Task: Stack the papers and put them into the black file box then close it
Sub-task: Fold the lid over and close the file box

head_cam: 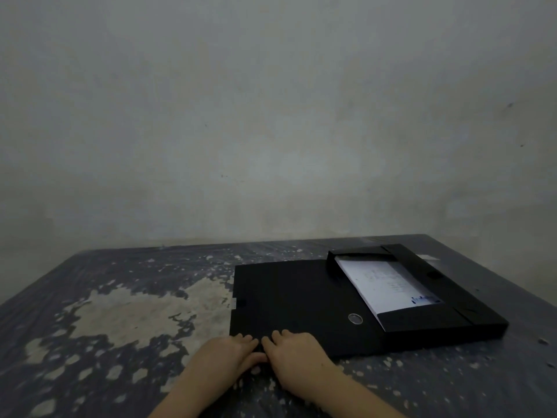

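Observation:
The black file box (446,324) lies open on the table at the right. Its flat lid (289,297) is folded out to the left. A stack of white papers (382,285) rests inside the tray, with the tray's black flaps over its far and near ends. My left hand (229,354) and my right hand (295,354) lie side by side at the near edge of the lid. The fingers of both curl over that edge and the thumbs sit below it, gripping the lid.
The table (120,312) is dark with worn pale patches across its left half. A plain grey wall (271,116) stands right behind its far edge. A round metal ring (355,318) sits on the lid near the spine.

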